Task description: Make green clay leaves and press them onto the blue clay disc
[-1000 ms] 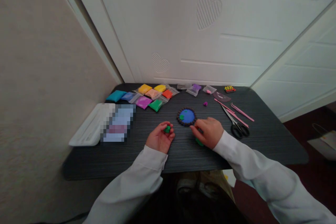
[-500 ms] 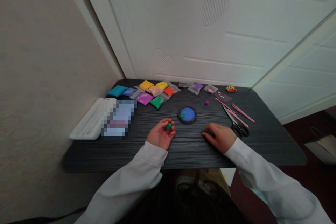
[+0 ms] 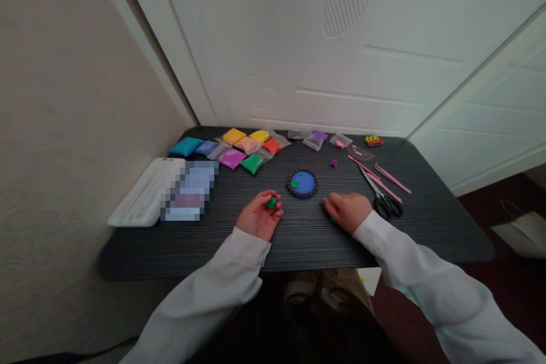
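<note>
My left hand [image 3: 260, 216] is turned palm up with its fingers curled. Thumb and fingertips pinch a lump of green clay [image 3: 271, 203]. Low over the table, my right hand [image 3: 348, 211] is closed, its back toward me. A bit of green [image 3: 333, 219] shows under its thumb side; whether the fingers grip it or it lies on the table I cannot tell. Between and beyond the hands lies a round blue clay disc [image 3: 304, 183] with a brown beaded rim. Small green pieces [image 3: 294, 183] sit on the disc's left part.
Bags of coloured clay [image 3: 232, 158] lie along the back left. A white case [image 3: 147, 190] and a blurred screen [image 3: 191, 190] are at left. Scissors [image 3: 384, 202], pink tools [image 3: 390, 177] and a dark scraper [image 3: 360, 152] lie right. A magenta lump [image 3: 333, 164] sits behind the disc.
My right hand has shifted left and slightly away from me, and the green bit now shows lower beneath it. My left hand still pinches its green lump. The whole view has shifted slightly.
</note>
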Demonstrator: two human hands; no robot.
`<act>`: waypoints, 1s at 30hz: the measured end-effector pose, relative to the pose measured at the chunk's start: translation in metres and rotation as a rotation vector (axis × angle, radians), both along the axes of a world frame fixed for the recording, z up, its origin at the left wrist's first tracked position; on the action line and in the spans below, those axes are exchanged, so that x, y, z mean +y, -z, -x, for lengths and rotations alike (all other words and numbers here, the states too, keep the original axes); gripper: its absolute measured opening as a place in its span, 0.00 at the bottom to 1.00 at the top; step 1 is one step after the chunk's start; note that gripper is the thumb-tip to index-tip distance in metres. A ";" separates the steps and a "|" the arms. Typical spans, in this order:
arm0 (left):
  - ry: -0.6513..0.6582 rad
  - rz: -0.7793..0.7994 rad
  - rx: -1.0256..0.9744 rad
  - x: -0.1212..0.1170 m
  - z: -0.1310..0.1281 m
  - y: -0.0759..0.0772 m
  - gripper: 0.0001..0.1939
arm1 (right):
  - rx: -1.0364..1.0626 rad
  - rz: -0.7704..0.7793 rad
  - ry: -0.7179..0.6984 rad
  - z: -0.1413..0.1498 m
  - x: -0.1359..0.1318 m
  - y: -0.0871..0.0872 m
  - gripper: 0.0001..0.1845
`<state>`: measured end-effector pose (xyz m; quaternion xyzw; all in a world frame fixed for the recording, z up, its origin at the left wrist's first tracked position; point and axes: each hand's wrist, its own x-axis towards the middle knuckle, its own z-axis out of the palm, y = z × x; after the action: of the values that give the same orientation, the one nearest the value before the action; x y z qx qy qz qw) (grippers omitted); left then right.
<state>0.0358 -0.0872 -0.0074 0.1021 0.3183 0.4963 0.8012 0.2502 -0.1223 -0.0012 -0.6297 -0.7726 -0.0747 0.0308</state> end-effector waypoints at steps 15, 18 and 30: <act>-0.004 -0.002 0.011 0.000 0.000 0.000 0.07 | -0.091 0.051 -0.042 0.007 -0.002 -0.001 0.22; -0.010 0.010 0.011 0.000 0.001 -0.001 0.09 | -0.098 0.051 0.001 0.008 -0.002 -0.001 0.22; -0.017 0.019 0.022 0.000 -0.001 -0.002 0.11 | -0.080 0.072 0.043 0.011 -0.002 -0.001 0.23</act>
<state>0.0367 -0.0871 -0.0053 0.0974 0.3325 0.4990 0.7943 0.2387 -0.1242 -0.0001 -0.6435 -0.7616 -0.0726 -0.0247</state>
